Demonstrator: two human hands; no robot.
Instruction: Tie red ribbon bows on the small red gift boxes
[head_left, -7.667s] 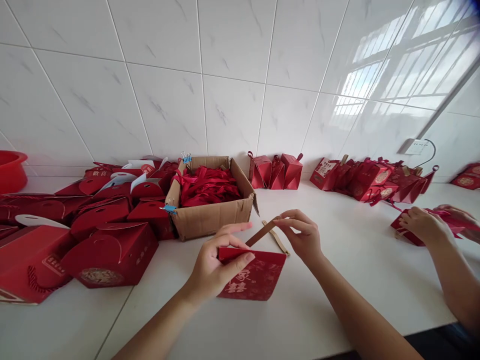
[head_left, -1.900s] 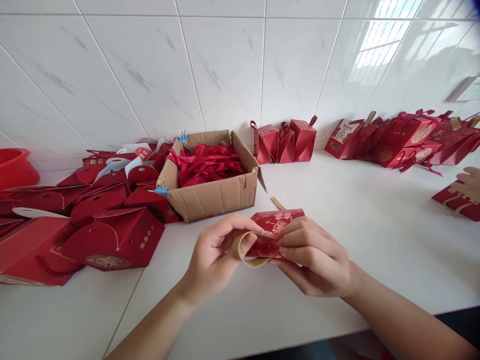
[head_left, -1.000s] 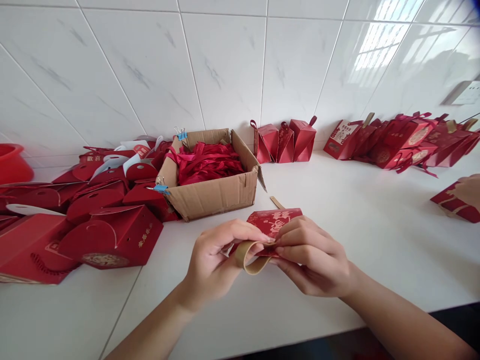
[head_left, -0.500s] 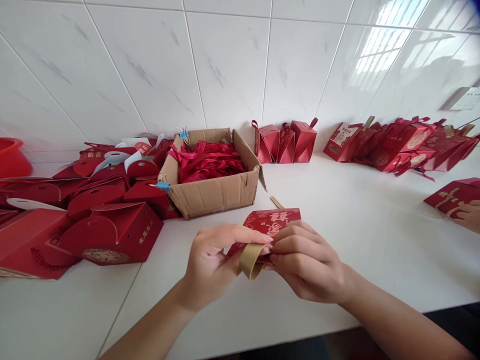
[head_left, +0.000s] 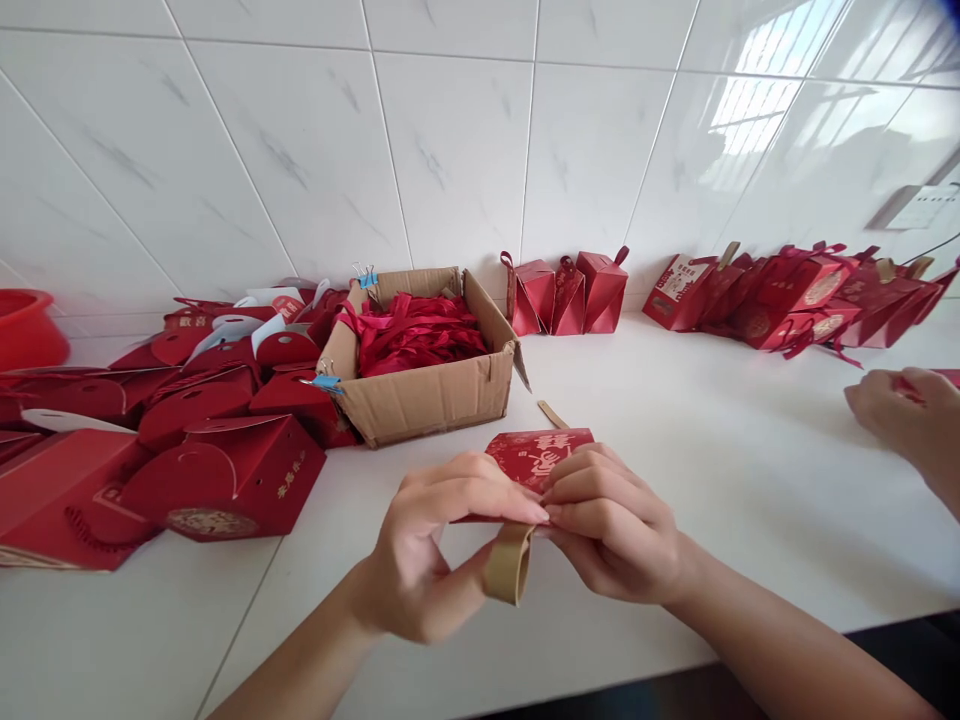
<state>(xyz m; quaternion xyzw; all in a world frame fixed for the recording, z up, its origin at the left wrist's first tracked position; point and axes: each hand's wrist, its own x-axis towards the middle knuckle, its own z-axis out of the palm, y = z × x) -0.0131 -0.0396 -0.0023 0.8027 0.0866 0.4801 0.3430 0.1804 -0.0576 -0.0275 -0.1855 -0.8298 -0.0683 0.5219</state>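
Between my hands is a red gift box (head_left: 534, 455) with pale lettering, lying low over the white table. A gold strap (head_left: 510, 566) bends into a loop at its near edge. My left hand (head_left: 442, 540) is closed at the fingertips, pinching the box edge by the strap, its thumb against the loop. My right hand (head_left: 611, 520) has its fingers curled and pressed on the same edge, touching the left fingertips. The pinched spot itself is hidden by the fingers. Just beyond the box lies a flat gold strip (head_left: 553, 414).
A cardboard box (head_left: 427, 405) of red ribbons (head_left: 420, 335) stands behind my left hand. Red gift boxes (head_left: 225, 480) pile up at left near a red basin (head_left: 30, 330). More finished-looking boxes (head_left: 795, 290) line the tiled wall. Another person's hand (head_left: 900, 410) is at the right edge.
The gold loop has swung lower and hangs more upright below the box edge. My hands stay together there. The other person's hand has moved further into view at right.
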